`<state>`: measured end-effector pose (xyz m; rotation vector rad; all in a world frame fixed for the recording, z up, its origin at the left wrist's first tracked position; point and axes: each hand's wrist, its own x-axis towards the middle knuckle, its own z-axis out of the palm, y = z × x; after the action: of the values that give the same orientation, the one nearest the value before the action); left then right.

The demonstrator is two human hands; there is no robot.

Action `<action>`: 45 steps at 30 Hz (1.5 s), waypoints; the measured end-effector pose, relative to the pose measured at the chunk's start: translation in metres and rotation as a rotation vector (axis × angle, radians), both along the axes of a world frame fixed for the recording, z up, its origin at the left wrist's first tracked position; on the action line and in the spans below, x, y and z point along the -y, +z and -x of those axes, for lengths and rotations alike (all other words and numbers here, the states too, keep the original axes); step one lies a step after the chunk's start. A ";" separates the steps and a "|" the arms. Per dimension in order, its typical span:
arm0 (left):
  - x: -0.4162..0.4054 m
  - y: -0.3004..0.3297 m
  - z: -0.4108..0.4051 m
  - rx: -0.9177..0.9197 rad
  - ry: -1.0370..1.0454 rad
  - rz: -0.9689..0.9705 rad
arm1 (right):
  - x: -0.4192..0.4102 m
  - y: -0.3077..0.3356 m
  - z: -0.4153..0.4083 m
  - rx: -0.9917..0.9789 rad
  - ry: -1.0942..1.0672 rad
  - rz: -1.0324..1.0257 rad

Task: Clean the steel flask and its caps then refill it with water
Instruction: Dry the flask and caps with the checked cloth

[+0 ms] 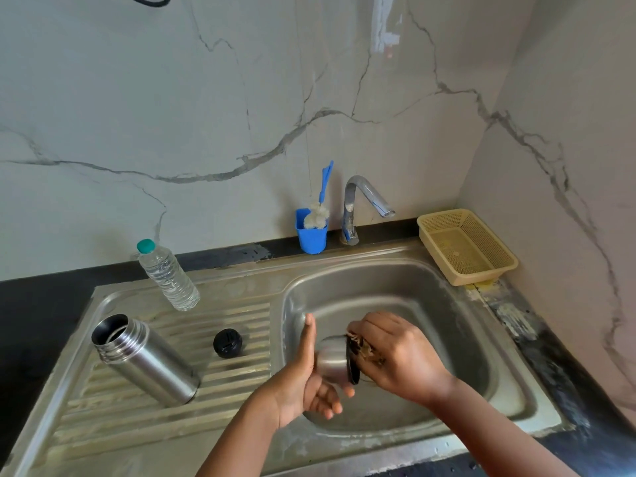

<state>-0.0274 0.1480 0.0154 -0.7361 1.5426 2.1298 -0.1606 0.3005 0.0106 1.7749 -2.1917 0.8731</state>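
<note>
Over the sink basin, my left hand holds the flask's steel outer cap on its side, thumb raised. My right hand presses a brownish scrubber into the cap's open mouth. The steel flask stands open and uncapped on the ribbed drainboard at the left. Its black inner cap lies on the drainboard between the flask and the basin.
A clear water bottle with a green lid stands behind the flask. A blue cup with a bottle brush and the tap, not running, are at the back. A beige basket sits right of the sink.
</note>
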 end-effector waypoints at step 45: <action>-0.032 -0.006 0.012 -0.212 0.704 0.131 | -0.012 -0.020 -0.039 0.170 -0.206 0.345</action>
<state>-0.0394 0.1801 0.0097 -1.2848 1.7172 2.6848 -0.1216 0.3124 -0.0092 1.3347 -2.1124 1.2972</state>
